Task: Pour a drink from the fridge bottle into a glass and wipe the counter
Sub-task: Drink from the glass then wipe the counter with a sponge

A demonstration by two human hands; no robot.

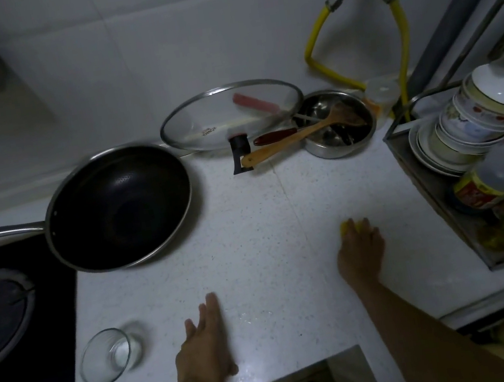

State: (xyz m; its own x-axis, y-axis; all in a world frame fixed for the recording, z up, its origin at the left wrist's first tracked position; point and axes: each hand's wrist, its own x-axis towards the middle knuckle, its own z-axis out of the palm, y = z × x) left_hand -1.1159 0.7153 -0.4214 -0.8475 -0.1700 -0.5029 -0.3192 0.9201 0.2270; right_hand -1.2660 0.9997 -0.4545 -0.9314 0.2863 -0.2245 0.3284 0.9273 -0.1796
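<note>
While the left hand (204, 343) lies flat, the right hand (360, 248) presses a yellow cloth (350, 225) under its grip.

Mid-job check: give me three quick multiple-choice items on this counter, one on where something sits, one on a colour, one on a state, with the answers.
1. Where is the clear drinking glass?
A. in the dish rack
B. on the white speckled counter, left of the left hand, beside the black gas hob
C. inside the dark wok

2. What colour is the cloth under the right hand?
A. yellow
B. blue
C. red

3. How is the left hand?
A. gripping the glass
B. lifting the lid
C. open, flat on the counter

Answers: 1 B, the glass stands near the hob's edge. 2 A, yellow cloth shows at the fingertips. 3 C, fingers spread, holding nothing.
</note>
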